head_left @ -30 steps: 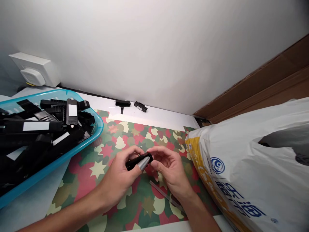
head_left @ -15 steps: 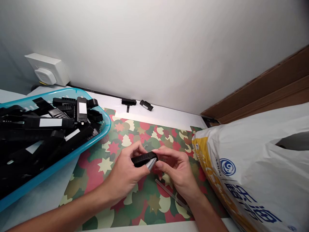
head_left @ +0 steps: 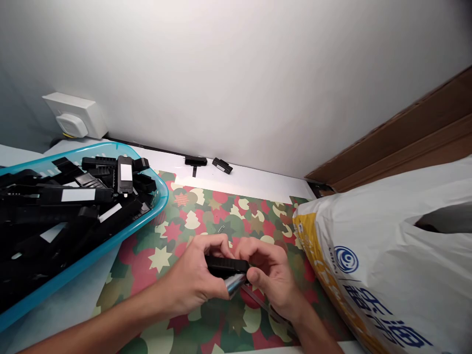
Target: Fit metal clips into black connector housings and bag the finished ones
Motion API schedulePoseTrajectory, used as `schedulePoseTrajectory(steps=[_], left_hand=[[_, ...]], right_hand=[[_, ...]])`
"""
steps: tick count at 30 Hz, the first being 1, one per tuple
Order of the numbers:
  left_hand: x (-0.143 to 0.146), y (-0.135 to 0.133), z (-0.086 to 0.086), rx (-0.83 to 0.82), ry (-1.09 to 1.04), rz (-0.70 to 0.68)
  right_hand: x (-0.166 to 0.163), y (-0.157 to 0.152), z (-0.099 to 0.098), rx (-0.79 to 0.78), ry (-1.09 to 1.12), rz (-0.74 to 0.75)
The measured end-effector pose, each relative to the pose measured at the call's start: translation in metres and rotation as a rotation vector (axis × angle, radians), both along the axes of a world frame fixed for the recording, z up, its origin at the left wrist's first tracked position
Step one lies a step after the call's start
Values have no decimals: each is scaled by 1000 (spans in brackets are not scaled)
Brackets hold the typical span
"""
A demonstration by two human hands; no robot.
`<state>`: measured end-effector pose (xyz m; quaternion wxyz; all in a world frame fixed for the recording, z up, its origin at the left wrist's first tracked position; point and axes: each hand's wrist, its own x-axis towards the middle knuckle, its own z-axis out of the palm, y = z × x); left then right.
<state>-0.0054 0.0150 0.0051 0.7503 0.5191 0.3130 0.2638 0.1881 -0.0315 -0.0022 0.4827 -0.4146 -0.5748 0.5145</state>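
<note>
My left hand (head_left: 195,280) grips a small black plastic part (head_left: 225,266), with a silvery thimble-like cap (head_left: 234,283) on its thumb. My right hand (head_left: 271,275) is closed on the right end of the same black part, fingers curled over it. Both hands hover low over the colourful patterned mat (head_left: 173,231). A thin clear rod (head_left: 258,302) lies on the mat under my right hand. A tiny metal piece (head_left: 221,228) rests on the mat just beyond my fingers.
A blue basket (head_left: 110,243) heaped with black plastic parts stands at the left. A large white printed bag (head_left: 391,265) fills the right. Two black parts (head_left: 195,161) (head_left: 222,165) lie by the white wall. A white wall socket (head_left: 73,115) sits at the upper left.
Both hands have dropped lower and closer to me with the black part, which is now level. My right fingers have curled tighter over its end.
</note>
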Motion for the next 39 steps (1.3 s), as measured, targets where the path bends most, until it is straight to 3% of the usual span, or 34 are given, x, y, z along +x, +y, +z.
schedulePoseTrajectory(steps=[5, 13, 22, 29, 39], left_hand=[[1, -2, -1, 2, 21, 32], [1, -7, -3, 17, 171, 178], [3, -8, 0, 120, 241, 293], [3, -8, 1, 125, 236, 322], [1, -8, 2, 222, 97, 261]], right_hand=[[-3, 3, -2, 51, 25, -33], [3, 3, 8, 402, -409, -150], [-7, 4, 8, 522, -598, -208], [-8, 3, 6, 547, -619, -244], [-10, -5, 26, 337, -403, -282]])
